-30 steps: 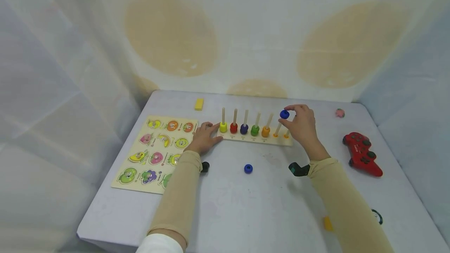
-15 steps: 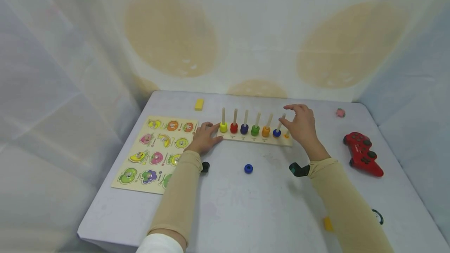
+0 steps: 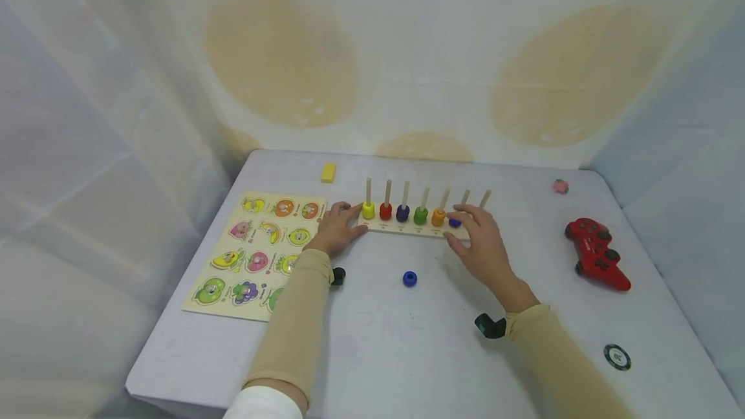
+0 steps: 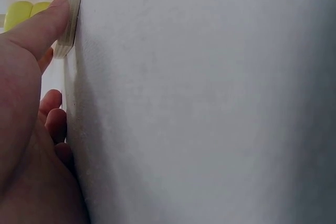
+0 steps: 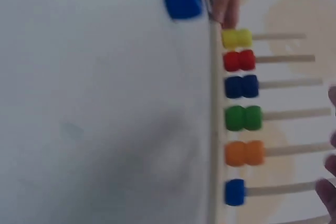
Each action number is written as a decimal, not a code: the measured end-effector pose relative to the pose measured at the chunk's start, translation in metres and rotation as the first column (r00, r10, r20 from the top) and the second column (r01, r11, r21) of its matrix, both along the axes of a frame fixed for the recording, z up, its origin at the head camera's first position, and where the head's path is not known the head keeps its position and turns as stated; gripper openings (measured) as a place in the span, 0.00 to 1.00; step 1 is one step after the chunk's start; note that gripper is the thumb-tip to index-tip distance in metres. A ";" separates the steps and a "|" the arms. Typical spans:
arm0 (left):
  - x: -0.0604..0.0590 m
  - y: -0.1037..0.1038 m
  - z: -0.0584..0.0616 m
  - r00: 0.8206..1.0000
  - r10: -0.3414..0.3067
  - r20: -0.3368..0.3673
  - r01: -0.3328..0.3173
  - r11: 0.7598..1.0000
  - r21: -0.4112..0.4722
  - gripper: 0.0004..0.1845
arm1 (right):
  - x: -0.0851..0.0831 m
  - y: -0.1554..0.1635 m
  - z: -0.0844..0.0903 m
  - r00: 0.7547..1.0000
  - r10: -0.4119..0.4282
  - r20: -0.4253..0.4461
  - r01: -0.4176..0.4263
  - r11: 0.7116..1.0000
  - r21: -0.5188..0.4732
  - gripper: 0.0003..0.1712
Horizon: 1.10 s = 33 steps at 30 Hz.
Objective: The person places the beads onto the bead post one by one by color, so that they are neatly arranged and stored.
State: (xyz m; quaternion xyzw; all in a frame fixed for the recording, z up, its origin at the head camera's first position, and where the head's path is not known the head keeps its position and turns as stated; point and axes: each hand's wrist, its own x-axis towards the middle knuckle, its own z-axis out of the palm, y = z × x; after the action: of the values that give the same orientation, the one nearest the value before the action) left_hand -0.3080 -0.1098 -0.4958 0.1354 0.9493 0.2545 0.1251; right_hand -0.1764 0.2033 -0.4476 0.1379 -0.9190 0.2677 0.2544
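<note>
Wooden peg board (image 3: 407,230) sits mid-table, its pegs carrying yellow, red, navy, green and orange rings, plus a blue ring (image 3: 454,222) low on the sixth peg. Right hand (image 3: 480,246), fingers loosely spread and gripping nothing, hovers at the board's right end just beside that ring. Left hand (image 3: 336,228) lies flat, fingers straight, fingertip pressing the board's left end. Another blue ring (image 3: 410,279) lies in front of the board.
</note>
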 end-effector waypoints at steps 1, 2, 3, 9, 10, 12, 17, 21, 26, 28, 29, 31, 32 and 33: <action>0.000 -0.001 0.000 1.000 0.000 0.001 0.000 1.000 -0.001 0.36 | 0.006 -0.004 -0.007 0.999 0.031 0.027 -0.031 0.999 -0.010 0.24; 0.000 -0.001 0.001 1.000 -0.001 0.001 0.001 1.000 -0.004 0.36 | 0.013 -0.007 -0.014 0.996 0.061 0.064 -0.059 0.998 -0.028 0.23; 0.000 -0.002 0.001 1.000 -0.003 0.002 0.003 1.000 -0.006 0.36 | 0.019 -0.011 -0.020 0.991 0.088 0.105 -0.083 0.995 -0.048 0.24; 0.000 -0.002 0.003 1.000 0.002 -0.005 -0.002 1.000 -0.012 0.36 | 0.039 -0.031 -0.053 0.915 0.210 0.346 -0.184 0.977 -0.106 0.31; 0.000 -0.002 0.003 1.000 0.004 -0.005 -0.004 1.000 -0.009 0.36 | 0.040 -0.034 -0.057 0.900 0.215 0.378 -0.192 0.976 -0.099 0.33; 0.000 -0.002 0.003 1.000 0.003 0.000 -0.003 1.000 -0.011 0.36 | 0.042 -0.039 -0.064 0.882 0.216 0.418 -0.201 0.976 -0.081 0.36; 0.000 -0.001 0.001 1.000 0.002 0.007 -0.002 1.000 -0.015 0.36 | 0.042 -0.047 -0.072 0.909 0.175 0.377 -0.173 0.984 -0.041 0.30; -0.001 -0.001 0.001 1.000 0.007 0.010 -0.007 1.000 -0.007 0.36 | 0.040 -0.053 -0.073 0.934 0.138 0.330 -0.132 0.990 -0.040 0.21; -0.001 -0.001 0.002 1.000 0.005 0.011 -0.005 1.000 -0.003 0.36 | 0.038 -0.054 -0.073 0.933 0.084 0.350 -0.062 0.995 -0.075 0.16; -0.002 -0.001 0.001 1.000 0.000 0.009 0.000 1.000 -0.005 0.36 | 0.036 -0.048 -0.068 0.930 0.060 0.362 -0.020 0.993 -0.112 0.17; -0.002 -0.001 0.000 1.000 0.000 0.009 0.000 1.000 -0.005 0.36 | 0.034 -0.044 -0.065 0.930 0.046 0.365 0.002 0.991 -0.131 0.18; -0.003 -0.001 -0.002 1.000 0.000 0.010 0.000 1.000 -0.008 0.36 | 0.027 -0.031 -0.054 0.937 0.022 0.350 0.041 0.984 -0.173 0.19; -0.004 -0.001 -0.002 1.000 0.001 0.011 -0.001 1.000 -0.008 0.37 | 0.023 -0.023 -0.047 0.943 0.006 0.333 0.061 0.980 -0.189 0.20; -0.004 -0.001 -0.002 1.000 0.002 0.012 -0.002 1.000 -0.009 0.36 | 0.017 -0.016 -0.040 0.952 -0.022 0.307 0.086 0.977 -0.196 0.20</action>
State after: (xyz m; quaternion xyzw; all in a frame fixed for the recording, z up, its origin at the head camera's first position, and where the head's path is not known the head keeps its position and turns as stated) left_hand -0.3120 -0.1113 -0.4982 0.1325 0.9499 0.2509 0.1313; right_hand -0.1594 0.1873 -0.4877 0.0428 -0.9176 0.3729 0.1308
